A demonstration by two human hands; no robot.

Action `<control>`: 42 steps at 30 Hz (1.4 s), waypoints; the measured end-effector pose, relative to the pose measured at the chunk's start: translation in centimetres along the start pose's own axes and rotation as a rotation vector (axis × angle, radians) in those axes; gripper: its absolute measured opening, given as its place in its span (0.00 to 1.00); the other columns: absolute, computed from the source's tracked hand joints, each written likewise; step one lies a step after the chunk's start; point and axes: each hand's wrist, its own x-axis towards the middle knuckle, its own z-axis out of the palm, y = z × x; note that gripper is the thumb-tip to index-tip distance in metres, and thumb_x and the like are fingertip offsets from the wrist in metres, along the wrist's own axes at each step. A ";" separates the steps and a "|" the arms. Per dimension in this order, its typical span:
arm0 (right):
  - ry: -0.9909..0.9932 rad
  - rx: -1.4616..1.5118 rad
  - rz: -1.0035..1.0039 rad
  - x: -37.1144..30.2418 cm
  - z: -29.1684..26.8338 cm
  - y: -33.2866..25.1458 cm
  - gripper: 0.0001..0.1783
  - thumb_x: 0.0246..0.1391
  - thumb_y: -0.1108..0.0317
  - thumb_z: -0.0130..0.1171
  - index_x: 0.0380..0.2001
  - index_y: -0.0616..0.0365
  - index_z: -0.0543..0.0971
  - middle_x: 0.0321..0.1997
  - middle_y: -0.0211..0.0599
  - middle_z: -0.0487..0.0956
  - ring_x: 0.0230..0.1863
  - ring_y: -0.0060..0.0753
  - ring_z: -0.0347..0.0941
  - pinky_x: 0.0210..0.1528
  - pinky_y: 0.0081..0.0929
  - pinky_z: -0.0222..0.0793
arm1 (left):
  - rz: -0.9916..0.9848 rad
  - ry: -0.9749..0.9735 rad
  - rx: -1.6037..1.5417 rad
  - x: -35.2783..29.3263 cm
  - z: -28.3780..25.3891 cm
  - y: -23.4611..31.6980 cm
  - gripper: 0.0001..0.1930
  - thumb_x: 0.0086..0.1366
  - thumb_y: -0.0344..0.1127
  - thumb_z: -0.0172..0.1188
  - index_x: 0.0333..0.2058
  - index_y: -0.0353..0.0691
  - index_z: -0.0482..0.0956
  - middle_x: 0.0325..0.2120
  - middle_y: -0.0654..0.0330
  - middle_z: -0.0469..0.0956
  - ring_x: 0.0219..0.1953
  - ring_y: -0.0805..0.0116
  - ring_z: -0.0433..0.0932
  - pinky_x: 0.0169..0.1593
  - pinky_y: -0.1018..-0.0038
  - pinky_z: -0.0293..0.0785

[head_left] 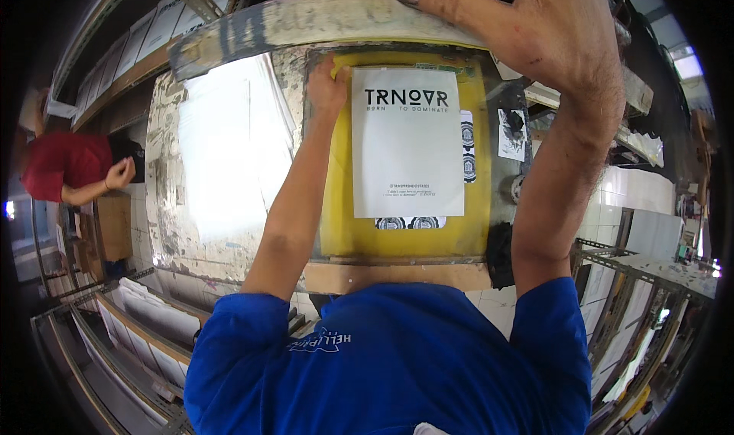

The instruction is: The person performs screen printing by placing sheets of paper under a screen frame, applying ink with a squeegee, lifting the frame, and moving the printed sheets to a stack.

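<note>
A white printed sheet [409, 152] with black lettering lies on a yellow board [336, 236]. At its upper left corner is my left hand [327, 89], its fingers closed at the paper's edge. My right hand [527, 34] grips a worn wooden bar [329, 22] that spans above the board's far side. The thumb lies along the bar; the other fingers are out of sight. Pieces with round black emblems stick out from under the sheet, one strip [468, 148] at its right side and another [409, 223] below it.
A stack of white paper [225, 152] lies left of the board on the paint-stained table [164, 206]. A small ink-smeared paper [511, 134] is on the right. Metal racks [115, 351] with white sheets stand around. At far left is a person in a red shirt [65, 163].
</note>
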 end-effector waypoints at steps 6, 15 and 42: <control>-0.028 0.038 0.035 -0.3 -0.4 0.7 0.24 0.39 0.62 0.71 0.39 0.70 0.86 0.29 0.54 0.85 0.30 0.43 0.85 0.37 0.33 0.79 | 0.185 -0.065 0.460 -1.1 2.4 0.8 0.13 0.61 0.40 0.73 0.40 0.40 0.87 0.34 0.59 0.84 0.36 0.62 0.81 0.42 0.65 0.77; 0.032 -0.025 0.003 -0.5 0.9 0.9 0.25 0.42 0.62 0.76 0.42 0.70 0.86 0.34 0.54 0.86 0.33 0.41 0.84 0.40 0.31 0.79 | -0.293 -0.023 -0.473 -2.1 -5.6 3.0 0.03 0.64 0.25 0.67 0.33 0.34 0.80 0.27 0.67 0.78 0.29 0.79 0.73 0.36 0.79 0.69; 0.008 0.071 -0.096 -0.1 2.4 0.2 0.29 0.49 0.64 0.68 0.49 0.80 0.81 0.37 0.51 0.87 0.34 0.32 0.83 0.40 0.26 0.80 | 0.137 0.725 0.520 -10.7 -34.9 -13.4 0.09 0.59 0.30 0.71 0.38 0.34 0.85 0.37 0.52 0.85 0.42 0.52 0.82 0.50 0.60 0.77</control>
